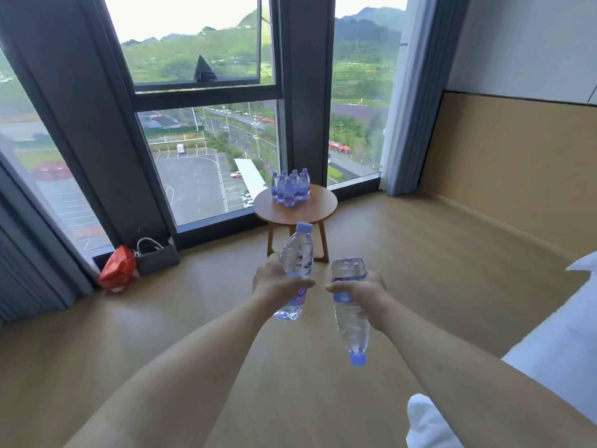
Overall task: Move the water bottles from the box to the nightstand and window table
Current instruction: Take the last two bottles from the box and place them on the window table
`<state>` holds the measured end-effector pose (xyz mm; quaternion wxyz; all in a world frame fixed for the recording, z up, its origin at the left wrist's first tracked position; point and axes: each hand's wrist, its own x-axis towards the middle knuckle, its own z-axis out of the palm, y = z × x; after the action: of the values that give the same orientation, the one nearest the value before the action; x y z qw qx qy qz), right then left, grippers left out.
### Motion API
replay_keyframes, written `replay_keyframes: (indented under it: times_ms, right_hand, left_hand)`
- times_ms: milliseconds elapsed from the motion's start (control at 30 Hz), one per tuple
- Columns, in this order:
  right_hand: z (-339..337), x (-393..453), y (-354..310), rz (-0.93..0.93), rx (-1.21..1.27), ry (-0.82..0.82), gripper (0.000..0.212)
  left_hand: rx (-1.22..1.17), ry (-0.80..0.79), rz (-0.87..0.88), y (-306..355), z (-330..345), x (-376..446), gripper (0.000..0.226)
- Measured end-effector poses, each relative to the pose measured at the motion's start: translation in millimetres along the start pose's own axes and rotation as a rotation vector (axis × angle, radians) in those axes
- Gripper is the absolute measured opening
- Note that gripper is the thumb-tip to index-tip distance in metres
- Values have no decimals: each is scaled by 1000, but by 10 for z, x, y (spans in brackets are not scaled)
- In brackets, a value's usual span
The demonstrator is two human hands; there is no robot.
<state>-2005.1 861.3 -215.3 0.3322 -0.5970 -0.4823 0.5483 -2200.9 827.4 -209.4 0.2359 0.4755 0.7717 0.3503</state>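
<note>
White bedding (429, 421) nearest, at lower right. Both hands out front, each gripping a full water bottle round the label band: left hand (274, 281) w/ upright bottle (297, 253), right hand (361, 291) w/ inverted bottle (352, 321), cap down. Thin clear plastic, prob. moderately heavy, slick; mid-body hold seems best. Ahead: round worktop (295, 211) by window, bottle cluster (290, 187) at its far side, near side free. Red bag (118, 266), grey tote (156, 258) well off left; floor path open.
</note>
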Motion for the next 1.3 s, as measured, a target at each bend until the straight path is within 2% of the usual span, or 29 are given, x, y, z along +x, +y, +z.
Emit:
replay_keyframes:
  times_ms: [167, 367, 533, 667, 833, 967, 1033, 1167, 1300]
  right_hand:
    - [207, 904, -198, 65, 25, -19, 46]
    - [350, 2396, -515, 35, 13, -75, 44]
    - [367, 3608, -954, 54, 12, -135, 54]
    - [425, 4445, -1318, 59, 10, -171, 61]
    - [604, 5265, -1597, 89, -16, -215, 66]
    - [817, 5903, -1732, 101, -38, -241, 77]
    - [949, 6243, -1777, 131, -41, -243, 81]
    - [1212, 6957, -1906, 184, -12, -214, 83]
    - [1431, 7574, -2141, 289, 20, -217, 75]
  left_hand:
    - [14, -9, -28, -59, 218, 898, 73]
    - [24, 24, -43, 6, 617, 2237, 75]
    - [32, 39, -89, 258, 852, 3339, 70]
    - [-49, 64, -104, 469, 956, 4066, 62]
    - [-120, 37, -124, 550, 1088, 4862, 66]
    - [-174, -3, -146, 487, 1222, 5586, 87]
    - [-187, -19, -150, 405, 1284, 6012, 91]
    - [-273, -45, -185, 245, 1388, 6897, 83]
    - [-362, -144, -262, 113, 1421, 7718, 70]
